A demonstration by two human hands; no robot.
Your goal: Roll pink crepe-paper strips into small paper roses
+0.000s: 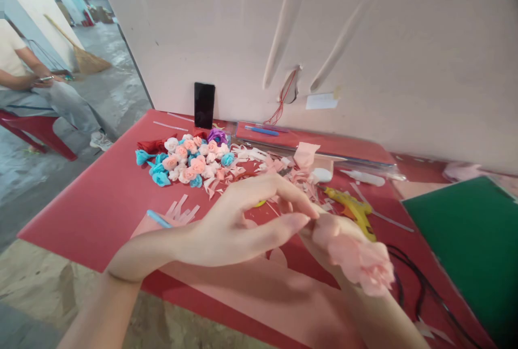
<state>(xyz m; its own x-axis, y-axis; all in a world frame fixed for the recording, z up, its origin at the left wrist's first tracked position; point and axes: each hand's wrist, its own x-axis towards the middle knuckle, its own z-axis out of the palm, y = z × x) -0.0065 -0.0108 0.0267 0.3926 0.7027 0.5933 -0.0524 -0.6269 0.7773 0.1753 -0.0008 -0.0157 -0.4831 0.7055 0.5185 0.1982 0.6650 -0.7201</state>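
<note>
A pink paper rose (366, 262) is held sideways over the table, its bloom pointing to the lower right. The thumb and index finger of my left hand (238, 225) close together at the narrow base of the rose. My right hand (313, 241) is behind the rose and the left fingertips, and its fingers are mostly hidden, so their grip cannot be made out. Beneath both hands lies a sheet of pink paper (243, 289), with small rounded pink pieces (278, 257) on the table near it.
Pink, white and blue paper flowers (190, 160) are heaped at the back left, beside paper scraps (303, 176). A yellow glue gun (352, 206), a green board (465, 241) and a black cable (421, 279) are at right. A phone (204, 105) leans on the wall. A person (40, 79) sits left.
</note>
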